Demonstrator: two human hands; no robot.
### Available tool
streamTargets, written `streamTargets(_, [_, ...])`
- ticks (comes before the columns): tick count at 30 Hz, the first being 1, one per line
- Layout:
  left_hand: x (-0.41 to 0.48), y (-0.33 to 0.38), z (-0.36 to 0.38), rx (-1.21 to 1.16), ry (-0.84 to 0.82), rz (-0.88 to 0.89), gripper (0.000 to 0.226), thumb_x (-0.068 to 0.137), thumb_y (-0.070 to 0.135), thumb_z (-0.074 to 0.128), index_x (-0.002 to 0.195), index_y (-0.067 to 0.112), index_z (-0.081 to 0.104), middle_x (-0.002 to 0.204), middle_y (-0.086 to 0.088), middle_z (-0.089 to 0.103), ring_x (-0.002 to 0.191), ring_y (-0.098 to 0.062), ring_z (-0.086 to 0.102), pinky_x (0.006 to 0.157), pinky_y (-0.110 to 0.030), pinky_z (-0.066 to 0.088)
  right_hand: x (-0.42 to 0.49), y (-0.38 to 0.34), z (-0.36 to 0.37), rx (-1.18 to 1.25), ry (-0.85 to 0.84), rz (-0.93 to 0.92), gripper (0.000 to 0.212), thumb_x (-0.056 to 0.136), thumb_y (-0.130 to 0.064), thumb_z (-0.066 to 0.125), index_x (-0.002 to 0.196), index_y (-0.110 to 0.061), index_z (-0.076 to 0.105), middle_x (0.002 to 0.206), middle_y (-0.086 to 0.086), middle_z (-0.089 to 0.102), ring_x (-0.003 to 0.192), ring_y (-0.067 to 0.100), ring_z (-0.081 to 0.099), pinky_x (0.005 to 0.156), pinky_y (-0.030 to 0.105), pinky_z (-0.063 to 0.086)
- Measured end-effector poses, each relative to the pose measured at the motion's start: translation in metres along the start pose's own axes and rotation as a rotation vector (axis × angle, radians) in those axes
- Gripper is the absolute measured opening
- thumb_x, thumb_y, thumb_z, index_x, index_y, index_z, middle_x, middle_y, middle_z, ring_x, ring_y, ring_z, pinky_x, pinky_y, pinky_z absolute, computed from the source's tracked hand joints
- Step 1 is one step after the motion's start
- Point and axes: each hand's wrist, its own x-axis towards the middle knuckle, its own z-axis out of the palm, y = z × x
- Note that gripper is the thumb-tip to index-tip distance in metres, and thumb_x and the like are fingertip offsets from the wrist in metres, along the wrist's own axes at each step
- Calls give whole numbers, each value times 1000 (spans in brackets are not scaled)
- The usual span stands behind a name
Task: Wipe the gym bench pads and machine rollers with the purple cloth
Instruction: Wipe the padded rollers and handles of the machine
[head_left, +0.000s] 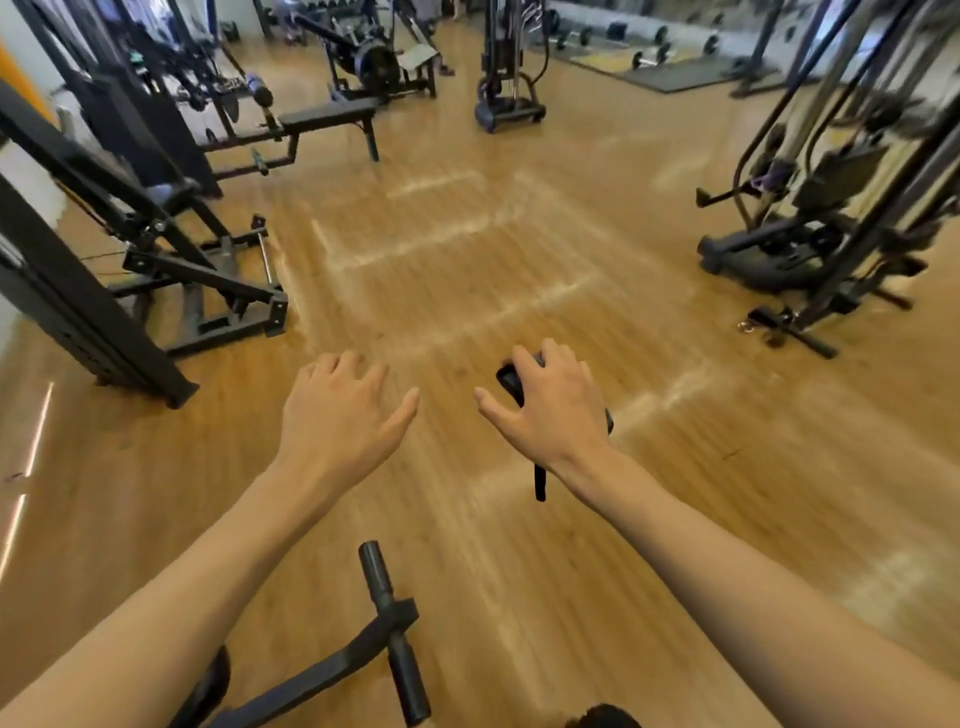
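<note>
Bench (327, 110), flat and black, is standing far left on the wooden floor (519, 260). Your left hand (337, 410) is hovering, fingers (332, 366) loosely spread, holding nothing. Your right hand (550, 405) is curling its fingers round a small black strapped device (511, 382). A blurred purple patch (769, 179) is showing on the right-hand machine (841, 171).

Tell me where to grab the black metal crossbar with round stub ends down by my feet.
Grip the black metal crossbar by its upper round stub, coming from above with the left hand, which is open and empty. That stub sticks out free past the joint with bare wooden floor around it; the right hand holds a small black device.
</note>
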Motion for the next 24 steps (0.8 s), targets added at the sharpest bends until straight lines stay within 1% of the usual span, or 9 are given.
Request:
streamTargets(2, [56, 10, 7, 15, 1, 16, 71, 98, 65, 31, 114, 11, 74, 116, -15, 71, 107, -35, 65, 92, -45, 50, 51, 25, 7, 2, 15, 3, 44, 90, -66, 50, 99, -24, 56, 92, -3, 42, 88, 21, 42, 78, 36, 38])
streamTargets(4, [108, 13, 19, 45, 6, 10, 70, 98, 66, 30, 115, 14, 74, 119, -13, 71, 107, -33, 65, 87, -44, 52, 105, 47, 18, 21, 9, -17, 42, 90, -65, 52, 96, -24, 54, 91, -4, 41, 87, 20, 41, 75, 34, 35])
streamTargets(7, [181, 3, 37, 69, 11, -56, 72, 98, 68, 25, 116, 16, 72, 121, -10, 70, 107, -30, 63, 84, -42, 49, 193, 66, 39, 71, 11, -88, 39, 90, -63, 56, 97, -24, 55, 92, -4, 43, 87, 19, 41, 76, 32, 30])
streamTargets(11, [253, -28, 47, 77, -24, -193, 77, 99, 68, 20, 119, 15, 72, 126, -9, 68, 111, -29, 62, 89, -43, 50, 300, 61, 69, 162, -64, -197, 39, 90, -62, 56, 97, -23, 57, 93, -3, 46, 86, 20, 44, 78, 34, 38])
streamTargets(13, [273, -44, 46, 85, -40, -258, 79, 99, 69, 18, 121, 15, 71, 128, -8, 68, 113, -27, 61, 91, -43, 51, 348, 48, 84, 192, -101, -276, 40, 89, -63, 55, 95, -23, 57, 91, -3, 45, 85, 20, 44, 80, 35, 41])
streamTargets(16, [303, -79, 39, 120, -12, -388, 77, 98, 68, 21, 124, 16, 71, 130, -9, 68, 115, -28, 62, 94, -42, 50, 423, 7, 107, 229, -136, -394, 41, 89, -64, 54, 97, -23, 57, 90, -3, 44, 86, 20, 45, 80, 36, 42])
streamTargets(19, [328, -125, 46, 143, 4, -514, 74, 97, 67, 23, 123, 16, 71, 123, -8, 70, 108, -29, 63, 89, -43, 49, 478, -40, 144, 302, -189, -509, 39, 89, -64, 54, 96, -26, 56, 91, -5, 45, 88, 19, 46, 83, 39, 47])
streamTargets(21, [344, -157, 61, 152, 22, -596, 73, 97, 66, 25, 121, 16, 72, 119, -9, 71, 105, -31, 63, 87, -43, 49, 511, -67, 178, 309, -235, -579, 39, 90, -65, 54, 97, -27, 56, 92, -5, 46, 90, 18, 47, 83, 39, 49])
streamTargets(24, [383, -207, 81, 102, -6, -714, 74, 98, 67, 23, 128, 16, 69, 126, -12, 70, 113, -32, 63, 93, -43, 49, 567, -111, 229, 284, -330, -631, 40, 89, -67, 53, 97, -28, 56, 93, -6, 46, 92, 18, 48, 85, 41, 50])
